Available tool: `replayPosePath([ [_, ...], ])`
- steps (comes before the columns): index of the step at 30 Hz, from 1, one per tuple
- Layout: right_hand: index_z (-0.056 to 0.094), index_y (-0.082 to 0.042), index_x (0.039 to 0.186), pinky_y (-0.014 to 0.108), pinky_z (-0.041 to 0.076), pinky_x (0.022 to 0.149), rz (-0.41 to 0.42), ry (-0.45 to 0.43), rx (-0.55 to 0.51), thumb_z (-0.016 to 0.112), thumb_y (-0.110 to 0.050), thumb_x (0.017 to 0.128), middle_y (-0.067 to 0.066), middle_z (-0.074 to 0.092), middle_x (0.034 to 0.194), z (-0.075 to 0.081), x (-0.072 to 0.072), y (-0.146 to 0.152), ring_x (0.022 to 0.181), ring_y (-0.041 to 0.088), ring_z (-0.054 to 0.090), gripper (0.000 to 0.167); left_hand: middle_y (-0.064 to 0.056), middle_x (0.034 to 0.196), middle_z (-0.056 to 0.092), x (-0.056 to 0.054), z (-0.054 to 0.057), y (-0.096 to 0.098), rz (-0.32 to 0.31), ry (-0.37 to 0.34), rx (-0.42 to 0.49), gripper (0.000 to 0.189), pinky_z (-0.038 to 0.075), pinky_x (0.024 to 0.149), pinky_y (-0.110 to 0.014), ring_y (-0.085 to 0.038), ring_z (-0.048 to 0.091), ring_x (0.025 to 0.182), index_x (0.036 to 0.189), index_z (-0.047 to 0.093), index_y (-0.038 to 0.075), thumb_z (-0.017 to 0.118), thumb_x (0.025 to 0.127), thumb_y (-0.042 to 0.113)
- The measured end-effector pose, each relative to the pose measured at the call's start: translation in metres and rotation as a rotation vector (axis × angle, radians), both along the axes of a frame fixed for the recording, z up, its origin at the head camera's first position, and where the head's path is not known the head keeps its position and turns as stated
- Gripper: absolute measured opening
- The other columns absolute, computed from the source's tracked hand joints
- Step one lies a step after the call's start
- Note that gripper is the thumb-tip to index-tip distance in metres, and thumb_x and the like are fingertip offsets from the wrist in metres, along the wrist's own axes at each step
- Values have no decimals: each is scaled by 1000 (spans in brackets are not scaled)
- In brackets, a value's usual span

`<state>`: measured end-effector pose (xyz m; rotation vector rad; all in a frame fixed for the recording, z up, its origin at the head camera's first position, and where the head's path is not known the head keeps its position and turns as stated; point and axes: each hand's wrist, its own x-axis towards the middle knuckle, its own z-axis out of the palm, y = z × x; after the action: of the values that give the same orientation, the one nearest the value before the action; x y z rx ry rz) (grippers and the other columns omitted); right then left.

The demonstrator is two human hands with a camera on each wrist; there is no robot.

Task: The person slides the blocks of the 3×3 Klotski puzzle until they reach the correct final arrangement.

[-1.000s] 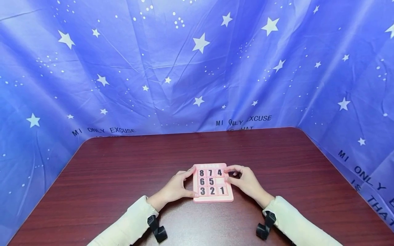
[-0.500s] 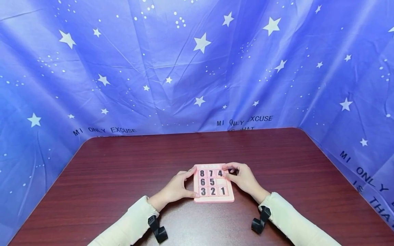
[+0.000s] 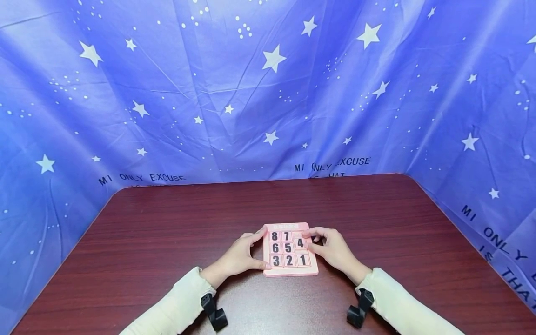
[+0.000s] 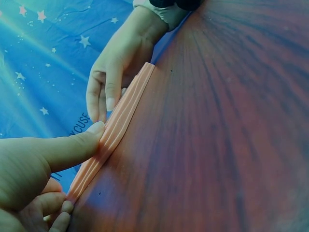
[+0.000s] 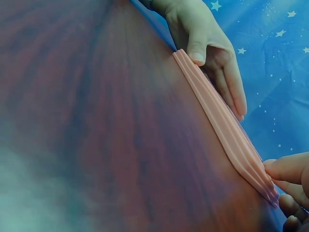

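Note:
A pink sliding number puzzle (image 3: pixel 291 271) lies flat on the table, with black numbers on its square tiles. The tile marked 4 (image 3: pixel 299 243) sits between the top and middle rows of the right column. At the puzzle's left side, my left hand (image 3: pixel 237 255) grips the frame, thumb near the lower corner and fingers at the upper one. My right hand (image 3: pixel 336 247) is at the right side, its forefinger and thumb on the tile marked 4. From the right wrist, the puzzle (image 5: pixel 217 116) appears edge-on, my right thumb (image 5: pixel 287 166) at its near end.
The dark red wooden table (image 3: pixel 188 209) reaches back to a blue curtain (image 3: pixel 234 83) printed with white stars and lettering, which also hangs at both sides. Black camera mounts (image 3: pixel 214 312) sit at both cuffs of the pale sleeves (image 3: pixel 171 302).
The tile marked 4 has slid down from the top row towards the gap below it. My right hand shifted up, then back down with the tile. My left hand stayed put.

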<state>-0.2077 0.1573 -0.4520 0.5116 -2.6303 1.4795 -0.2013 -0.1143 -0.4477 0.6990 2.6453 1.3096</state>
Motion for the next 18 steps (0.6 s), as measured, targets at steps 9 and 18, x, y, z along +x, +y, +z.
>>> replayPosePath([
  [9,71,-8,95,20,40,60,23,3,-12,71,1,74,2,66,82,1,9,2,71,7,50,23,-17,143,43,0,0,1,9,-12,12,97,33,102,-48,-30,43,121,142,38,0,88,62,25],
  [18,73,-9,93,25,42,73,-11,44,-25,74,-6,76,-1,69,86,-2,3,-5,76,12,54,17,-17,141,45,0,-1,1,6,0,-2,98,34,101,-47,-30,45,119,142,37,1,88,62,27],
])
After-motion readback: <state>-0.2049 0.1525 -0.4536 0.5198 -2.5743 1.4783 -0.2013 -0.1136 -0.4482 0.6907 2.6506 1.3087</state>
